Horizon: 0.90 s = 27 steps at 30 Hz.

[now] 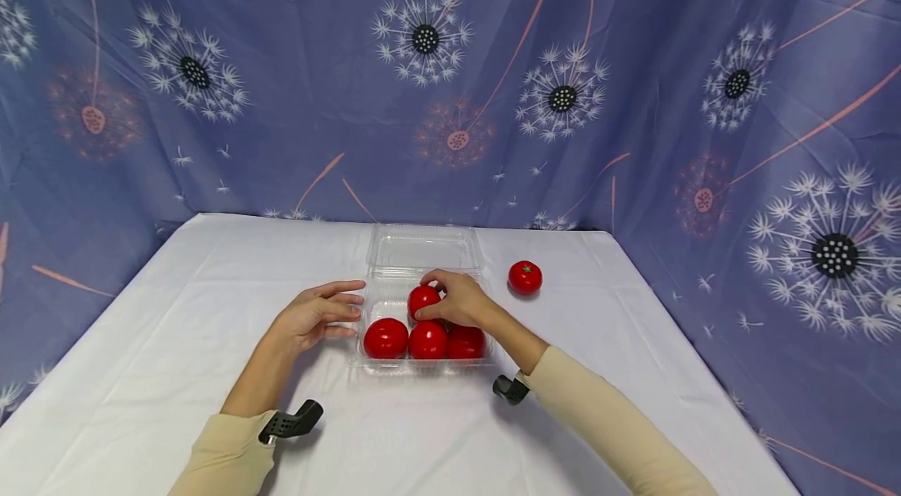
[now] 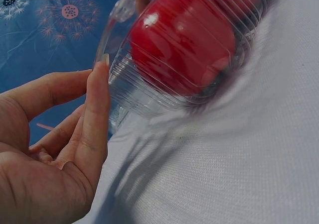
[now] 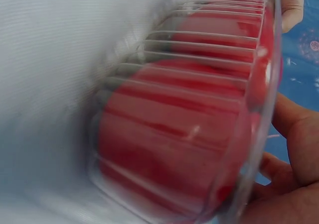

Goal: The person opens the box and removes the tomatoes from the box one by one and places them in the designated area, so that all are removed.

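A clear plastic clamshell box lies with its ribbed lid folded back. Along its near side sit three shiny red tomatoes: a left one, a middle one and a right one. Behind the middle one, my right hand holds another tomato between thumb and fingers, over the box's far half. My left hand is at the box's left side with fingers extended; in the left wrist view its fingertips meet the clear rim. The ribbed wall partly covers the right tomato in the right wrist view.
One more red tomato with a green stem mark lies on the white tablecloth, right of the lid. A blue dandelion-print curtain hangs behind the table and along both sides. Each wrist wears a black camera mount.
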Motion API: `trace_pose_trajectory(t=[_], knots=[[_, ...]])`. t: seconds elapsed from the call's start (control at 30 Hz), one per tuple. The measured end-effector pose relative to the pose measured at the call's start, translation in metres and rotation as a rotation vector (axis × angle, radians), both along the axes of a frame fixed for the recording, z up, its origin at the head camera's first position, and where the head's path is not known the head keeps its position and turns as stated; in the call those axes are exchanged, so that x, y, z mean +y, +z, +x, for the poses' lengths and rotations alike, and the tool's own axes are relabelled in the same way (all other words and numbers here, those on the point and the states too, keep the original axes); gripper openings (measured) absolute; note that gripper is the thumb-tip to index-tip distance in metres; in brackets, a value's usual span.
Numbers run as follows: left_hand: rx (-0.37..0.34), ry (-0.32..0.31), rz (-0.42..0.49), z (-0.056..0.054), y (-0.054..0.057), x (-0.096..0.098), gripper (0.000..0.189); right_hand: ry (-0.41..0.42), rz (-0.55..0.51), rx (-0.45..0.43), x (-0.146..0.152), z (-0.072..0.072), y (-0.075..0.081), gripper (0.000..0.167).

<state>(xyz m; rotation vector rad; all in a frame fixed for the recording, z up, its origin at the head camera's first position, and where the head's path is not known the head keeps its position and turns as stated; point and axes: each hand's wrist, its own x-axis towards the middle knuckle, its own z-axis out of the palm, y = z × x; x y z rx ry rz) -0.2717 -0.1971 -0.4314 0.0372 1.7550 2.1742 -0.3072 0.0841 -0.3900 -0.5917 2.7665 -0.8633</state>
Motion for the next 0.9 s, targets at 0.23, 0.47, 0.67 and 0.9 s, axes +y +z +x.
trace_pose_trajectory(t=[0.23, 0.47, 0.67, 0.9], knots=[[0.001, -0.007, 0.013, -0.0009, -0.0027, -0.0004, 0.064, 0.001, 0.019, -0.018, -0.0017, 0.0003, 0.0032, 0.053], [0.01, -0.007, 0.012, -0.0017, -0.0032, -0.0012, 0.063, -0.019, 0.029, -0.015, -0.0035, -0.0002, 0.0046, 0.051], [0.004, -0.005, 0.01, -0.0005, -0.0012, -0.0008, 0.064, -0.04, 0.011, 0.018, -0.0052, 0.0, 0.0012, 0.05], [0.003, -0.005, 0.014, -0.0008, -0.0005, -0.0005, 0.064, -0.062, -0.009, 0.086, -0.009, 0.0008, -0.0018, 0.048]])
